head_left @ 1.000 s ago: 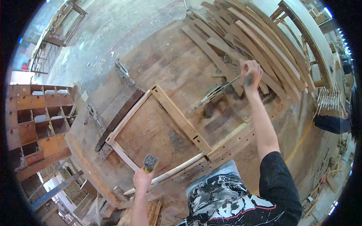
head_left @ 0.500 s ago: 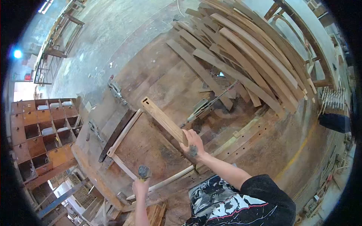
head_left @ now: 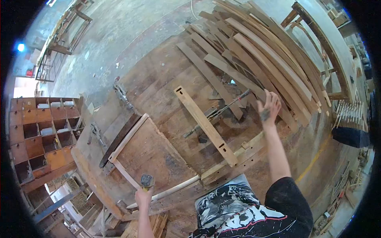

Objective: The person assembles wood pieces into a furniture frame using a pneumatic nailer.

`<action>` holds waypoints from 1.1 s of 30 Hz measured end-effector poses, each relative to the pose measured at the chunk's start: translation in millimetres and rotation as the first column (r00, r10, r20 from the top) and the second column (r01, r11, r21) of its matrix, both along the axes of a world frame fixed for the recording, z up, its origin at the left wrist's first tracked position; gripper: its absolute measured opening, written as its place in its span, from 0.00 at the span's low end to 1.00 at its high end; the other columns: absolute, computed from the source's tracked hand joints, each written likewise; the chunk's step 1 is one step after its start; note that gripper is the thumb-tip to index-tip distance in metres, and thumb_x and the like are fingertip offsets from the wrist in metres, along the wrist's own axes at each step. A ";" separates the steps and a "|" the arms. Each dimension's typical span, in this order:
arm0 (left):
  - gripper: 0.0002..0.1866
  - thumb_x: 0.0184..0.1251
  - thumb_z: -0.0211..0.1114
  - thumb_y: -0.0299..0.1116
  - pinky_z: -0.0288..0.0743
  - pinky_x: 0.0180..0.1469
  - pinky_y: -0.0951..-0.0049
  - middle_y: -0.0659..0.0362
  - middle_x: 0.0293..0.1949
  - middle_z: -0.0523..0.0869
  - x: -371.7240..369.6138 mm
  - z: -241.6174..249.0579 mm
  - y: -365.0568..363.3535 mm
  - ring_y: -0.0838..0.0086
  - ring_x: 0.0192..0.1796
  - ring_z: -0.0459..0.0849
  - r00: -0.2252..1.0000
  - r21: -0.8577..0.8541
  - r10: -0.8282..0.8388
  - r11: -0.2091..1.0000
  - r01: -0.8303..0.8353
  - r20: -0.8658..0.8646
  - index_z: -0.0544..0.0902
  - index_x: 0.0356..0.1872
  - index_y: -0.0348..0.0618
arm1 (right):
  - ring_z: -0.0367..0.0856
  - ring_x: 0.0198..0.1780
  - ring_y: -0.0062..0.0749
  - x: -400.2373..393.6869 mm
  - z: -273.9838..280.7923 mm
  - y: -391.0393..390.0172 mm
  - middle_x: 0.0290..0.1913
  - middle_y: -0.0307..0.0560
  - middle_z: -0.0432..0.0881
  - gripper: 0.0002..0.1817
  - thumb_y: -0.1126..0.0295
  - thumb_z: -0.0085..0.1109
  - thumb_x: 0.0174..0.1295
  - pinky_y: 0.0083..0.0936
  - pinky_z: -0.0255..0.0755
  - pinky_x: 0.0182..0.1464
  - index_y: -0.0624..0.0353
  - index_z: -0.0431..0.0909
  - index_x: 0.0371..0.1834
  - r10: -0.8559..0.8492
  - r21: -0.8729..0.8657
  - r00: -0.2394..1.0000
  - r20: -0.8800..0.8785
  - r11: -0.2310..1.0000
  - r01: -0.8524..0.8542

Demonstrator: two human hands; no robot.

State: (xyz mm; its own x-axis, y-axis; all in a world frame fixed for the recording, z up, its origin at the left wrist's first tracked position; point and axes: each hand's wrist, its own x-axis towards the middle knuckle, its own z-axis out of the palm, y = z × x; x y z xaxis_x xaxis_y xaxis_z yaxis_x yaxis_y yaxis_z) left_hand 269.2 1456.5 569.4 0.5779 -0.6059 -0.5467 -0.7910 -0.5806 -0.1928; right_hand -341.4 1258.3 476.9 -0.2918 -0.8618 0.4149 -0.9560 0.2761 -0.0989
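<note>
My left hand (head_left: 143,197) is closed around the handle of a hammer (head_left: 147,180), its dark, blocky head pointing up. Near it a pale wooden frame piece (head_left: 131,137) is joined to a lighter rail (head_left: 127,174), and a rounded pale rod (head_left: 174,190) runs along the table's near edge. A flat wooden board with slots at both ends (head_left: 206,126) lies across the table, free of both hands. My right hand (head_left: 270,106) is raised beside the plank pile, fingers stretched out and holding nothing. Close to it is the end of a bar clamp (head_left: 226,109).
Long planks (head_left: 270,59) are heaped at the far right of the worktable (head_left: 158,83). Metal clamps (head_left: 122,93) and a dark curved piece (head_left: 119,141) lie at the left. A wooden pigeonhole cabinet (head_left: 37,135) stands beyond the left edge.
My right hand has let go of the slotted board and moved right towards the planks. The board now lies further right on the table. My left hand still grips the hammer.
</note>
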 end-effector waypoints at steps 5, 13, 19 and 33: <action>0.31 0.57 0.74 0.55 0.80 0.51 0.46 0.35 0.38 0.89 1.0 3.2 1.6 0.41 0.47 0.88 1.000 0.002 0.000 1.000 0.000 -0.015 0.88 0.39 0.29 | 0.76 0.55 0.46 -35.1 5.4 11.8 0.51 0.47 0.76 0.29 0.59 0.73 0.57 0.42 0.72 0.57 0.50 0.78 0.63 0.191 0.140 0.978 0.088 0.969 -0.202; 0.23 0.58 0.74 0.50 0.80 0.51 0.47 0.40 0.37 0.90 10.9 2.3 12.4 0.43 0.47 0.89 0.997 -0.017 0.026 0.999 -0.027 -0.072 0.90 0.44 0.39 | 0.78 0.49 0.42 28.4 90.0 48.7 0.46 0.48 0.78 0.25 0.61 0.73 0.59 0.38 0.74 0.52 0.55 0.82 0.59 0.285 0.180 0.852 0.439 0.901 -0.394; 0.22 0.60 0.73 0.50 0.81 0.51 0.49 0.41 0.37 0.90 22.8 8.5 12.9 0.45 0.46 0.89 0.985 -0.019 -0.047 0.999 0.045 -0.166 0.90 0.44 0.40 | 0.79 0.42 0.35 239.7 58.5 75.3 0.43 0.48 0.80 0.26 0.56 0.72 0.63 0.30 0.75 0.46 0.60 0.83 0.58 0.061 0.084 0.264 0.963 0.860 -0.504; 0.25 0.57 0.76 0.51 0.81 0.51 0.49 0.39 0.39 0.90 73.5 -5.2 23.6 0.44 0.47 0.88 0.938 -0.042 -0.160 0.987 0.154 -0.308 0.89 0.46 0.40 | 0.77 0.54 0.53 389.5 -55.6 64.2 0.49 0.54 0.73 0.23 0.73 0.66 0.61 0.43 0.74 0.54 0.54 0.75 0.61 0.073 0.161 0.712 0.698 0.953 -0.256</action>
